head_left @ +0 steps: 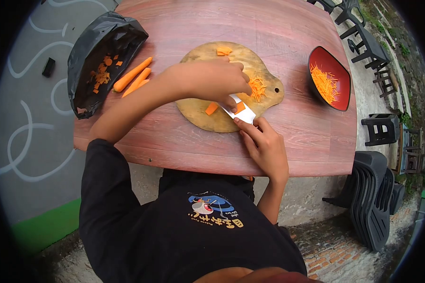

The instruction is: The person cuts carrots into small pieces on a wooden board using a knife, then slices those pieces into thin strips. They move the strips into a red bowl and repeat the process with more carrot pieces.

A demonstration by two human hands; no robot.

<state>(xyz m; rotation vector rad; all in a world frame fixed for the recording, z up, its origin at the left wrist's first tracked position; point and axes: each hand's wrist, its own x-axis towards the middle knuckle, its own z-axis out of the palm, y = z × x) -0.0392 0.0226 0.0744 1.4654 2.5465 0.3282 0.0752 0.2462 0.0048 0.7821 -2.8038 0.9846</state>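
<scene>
My right hand point(267, 146) is closed at the wide end of a knife point(248, 115), with the index finger lying along the pale blade; the handle is hidden under the hand. An orange carrot slice point(240, 107) lies on the blade. Over the blade's narrow end, my left hand point(217, 79) is curled, its thumb close to the metal; anything in its fingers is hidden. Both hands are over a round wooden cutting board point(198, 115). Shredded carrot point(257, 88) is heaped beside my left fingertips. Carrot slices lie at the board's far edge point(224, 50) and near side point(211, 108).
Whole carrots point(133, 74) lie left of the board, partly behind my left forearm. Past them, a black plastic bag point(87, 52) holds carrot scraps. A red and black bowl point(343, 87) of shredded carrot stands at right. Stacked dark chairs point(370, 198) are beyond the table's right edge.
</scene>
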